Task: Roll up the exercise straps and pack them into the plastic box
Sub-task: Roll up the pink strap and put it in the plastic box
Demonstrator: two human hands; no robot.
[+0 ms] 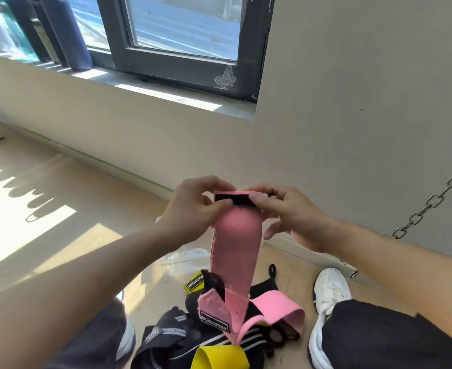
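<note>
A long pink strap (pixel 235 251) hangs down from both hands, held up in front of me. My left hand (pixel 193 206) pinches its top end at the left, thumb on the black fastener patch (pixel 237 199). My right hand (pixel 286 211) pinches the same end at the right. The strap's lower end reaches a heap on the floor, where another pink strap (pixel 278 304), black straps with white stripes (pixel 182 339) and a yellow strap (pixel 219 356) lie. The clear plastic box (pixel 185 259) stands on the floor behind the hanging strap, partly hidden.
I am low over a wooden floor (pixel 60 235), with my knees and white shoes (pixel 328 294) either side of the heap. A wall with a dark-framed window (pixel 182 49) is close ahead. A metal chain (pixel 430 203) hangs at the right.
</note>
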